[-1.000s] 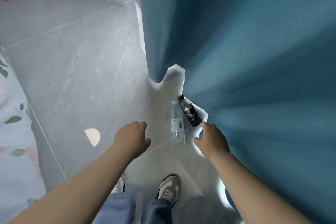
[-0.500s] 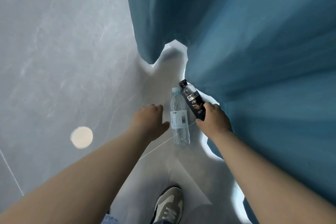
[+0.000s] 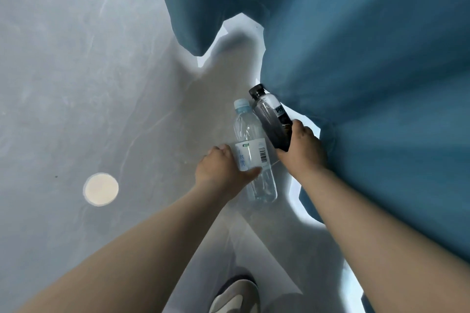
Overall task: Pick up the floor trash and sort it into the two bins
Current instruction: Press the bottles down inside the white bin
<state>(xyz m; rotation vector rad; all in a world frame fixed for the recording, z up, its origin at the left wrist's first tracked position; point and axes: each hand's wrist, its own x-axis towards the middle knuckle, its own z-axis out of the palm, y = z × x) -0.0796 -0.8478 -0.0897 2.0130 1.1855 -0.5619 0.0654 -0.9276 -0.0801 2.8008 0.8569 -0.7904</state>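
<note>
Two plastic bottles lie side by side on the grey tiled floor at the foot of a blue curtain. The clear water bottle [image 3: 250, 150] has a pale blue cap and a white label with a barcode. My left hand [image 3: 223, 169] wraps around its middle, thumb over the label's lower edge. The dark bottle [image 3: 270, 117] has a black cap and a black label. My right hand [image 3: 302, 151] grips its lower half, with the cap end tilted up and away from me. Neither bin is in view.
A heavy blue curtain [image 3: 368, 71] fills the right and top, its folds reaching the floor just beyond the bottles. A round pale spot [image 3: 101, 188] shows on the floor to the left. My grey shoe [image 3: 235, 298] stands below the hands.
Both hands have moved in: the left hand now curls around the clear bottle it was only next to, and the right hand has tightened on the dark bottle, tilting it. The view has come closer.
</note>
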